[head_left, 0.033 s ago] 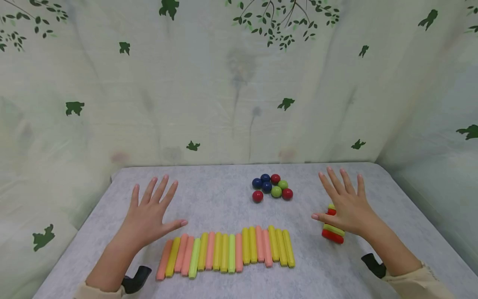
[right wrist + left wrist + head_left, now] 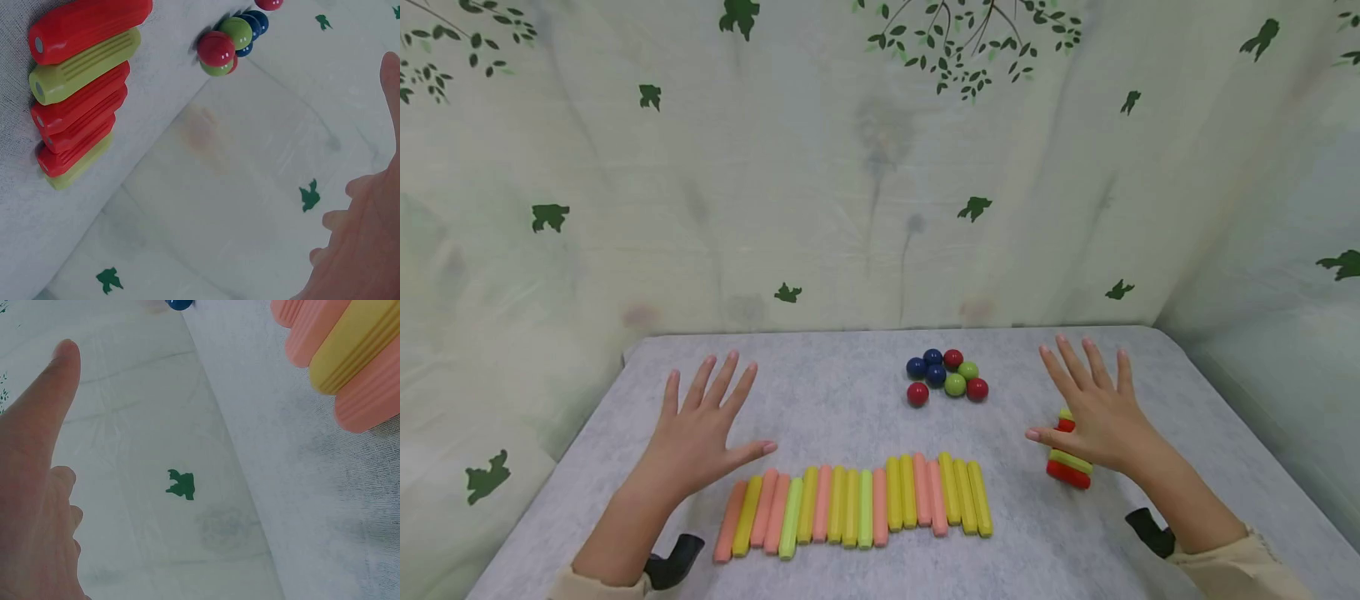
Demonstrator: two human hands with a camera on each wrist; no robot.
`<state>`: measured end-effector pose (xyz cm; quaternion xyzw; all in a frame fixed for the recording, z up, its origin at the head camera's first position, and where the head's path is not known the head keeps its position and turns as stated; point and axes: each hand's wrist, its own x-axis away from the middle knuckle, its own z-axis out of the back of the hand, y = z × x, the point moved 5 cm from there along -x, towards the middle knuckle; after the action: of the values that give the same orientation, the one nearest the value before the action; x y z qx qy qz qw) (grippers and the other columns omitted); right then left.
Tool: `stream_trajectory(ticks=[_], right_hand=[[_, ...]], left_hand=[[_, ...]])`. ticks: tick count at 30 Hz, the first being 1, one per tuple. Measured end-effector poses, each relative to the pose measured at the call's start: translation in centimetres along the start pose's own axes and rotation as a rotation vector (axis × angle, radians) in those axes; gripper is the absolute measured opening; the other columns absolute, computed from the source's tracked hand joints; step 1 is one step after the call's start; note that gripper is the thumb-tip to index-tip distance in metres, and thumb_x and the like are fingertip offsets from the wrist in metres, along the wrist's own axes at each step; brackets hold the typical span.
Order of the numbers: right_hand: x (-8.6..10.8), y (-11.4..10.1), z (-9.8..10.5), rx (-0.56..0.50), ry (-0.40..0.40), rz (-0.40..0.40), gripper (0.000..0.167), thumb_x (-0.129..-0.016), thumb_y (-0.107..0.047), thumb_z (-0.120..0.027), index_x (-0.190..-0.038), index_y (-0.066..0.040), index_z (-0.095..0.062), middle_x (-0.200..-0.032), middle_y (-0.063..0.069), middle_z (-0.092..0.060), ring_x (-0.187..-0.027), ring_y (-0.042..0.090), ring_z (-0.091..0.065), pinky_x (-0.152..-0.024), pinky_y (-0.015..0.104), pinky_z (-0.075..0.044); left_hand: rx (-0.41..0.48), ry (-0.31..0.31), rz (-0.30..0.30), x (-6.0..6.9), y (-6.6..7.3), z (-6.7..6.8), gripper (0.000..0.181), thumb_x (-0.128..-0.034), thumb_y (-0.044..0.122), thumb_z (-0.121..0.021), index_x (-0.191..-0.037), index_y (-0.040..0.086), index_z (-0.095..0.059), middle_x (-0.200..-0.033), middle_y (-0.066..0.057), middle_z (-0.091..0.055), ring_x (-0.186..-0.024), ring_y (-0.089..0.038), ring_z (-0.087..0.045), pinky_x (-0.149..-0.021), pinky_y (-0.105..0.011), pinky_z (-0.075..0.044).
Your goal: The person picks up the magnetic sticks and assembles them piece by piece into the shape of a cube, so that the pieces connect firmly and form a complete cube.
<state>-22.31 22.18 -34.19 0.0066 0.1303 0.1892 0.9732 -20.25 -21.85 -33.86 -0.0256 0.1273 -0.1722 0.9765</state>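
Note:
My left hand (image 2: pixel 692 442) is held above the table's left part with straight, spread fingers and nothing in it. Nearest to it runs a row of pink, yellow and light green ridged sticks (image 2: pixel 851 508), laid side by side. On the right, my right hand (image 2: pixel 1105 421) is likewise spread and holds nothing. It partly hides a line of red and yellow-green sticks (image 2: pixel 1069 473); the right wrist view shows several of these red sticks (image 2: pixel 90 31) with a small grey disc in the end. Blue, red and green balls (image 2: pixel 936 376) are grouped toward the back.
A pale grey cloth covers the table (image 2: pixel 820 400). Behind it hangs a light curtain (image 2: pixel 820 167) printed with green leaves, which continues along both sides. Black bands (image 2: pixel 673 562) sit at both wrists, near beige sleeves (image 2: pixel 1240 571).

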Motion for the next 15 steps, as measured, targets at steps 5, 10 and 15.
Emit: stream_trajectory(ticks=[5, 10, 15], right_hand=[[0.00, -0.11, -0.25, 0.001, -0.012, -0.002, 0.109, -0.069, -0.074, -0.049, -0.145, -0.017, 0.005, -0.148, 0.016, -0.001, -0.131, 0.035, 0.015, -0.093, 0.057, 0.020], [-0.11, -0.13, -0.44, 0.005, -0.024, -0.005, 0.109, -0.069, -0.073, -0.049, -0.144, -0.016, 0.005, -0.148, 0.015, 0.004, -0.131, 0.035, 0.016, -0.093, 0.057, 0.020], [-0.41, -0.28, -0.26, -0.009, -0.014, 0.006, 0.108, -0.070, -0.072, -0.051, -0.145, -0.017, 0.004, -0.148, 0.015, 0.001, -0.131, 0.035, 0.015, -0.093, 0.057, 0.019]], left_hand=[[0.002, -0.001, -0.003, 0.12, -0.05, -0.16, 0.097, -0.0748, 0.072, -0.044, -0.143, 0.008, -0.019, -0.149, -0.014, -0.003, -0.133, -0.035, 0.001, -0.098, -0.060, 0.008], [0.002, -0.007, -0.006, 0.14, -0.14, -0.33, 0.097, -0.0746, 0.072, -0.044, -0.143, 0.008, -0.019, -0.149, -0.014, -0.003, -0.133, -0.035, 0.002, -0.098, -0.058, 0.011], [0.005, -0.002, -0.009, 0.19, -0.24, -0.34, 0.098, -0.0744, 0.073, -0.044, -0.143, 0.008, -0.019, -0.149, -0.013, -0.002, -0.133, -0.035, 0.002, -0.097, -0.056, 0.014]])
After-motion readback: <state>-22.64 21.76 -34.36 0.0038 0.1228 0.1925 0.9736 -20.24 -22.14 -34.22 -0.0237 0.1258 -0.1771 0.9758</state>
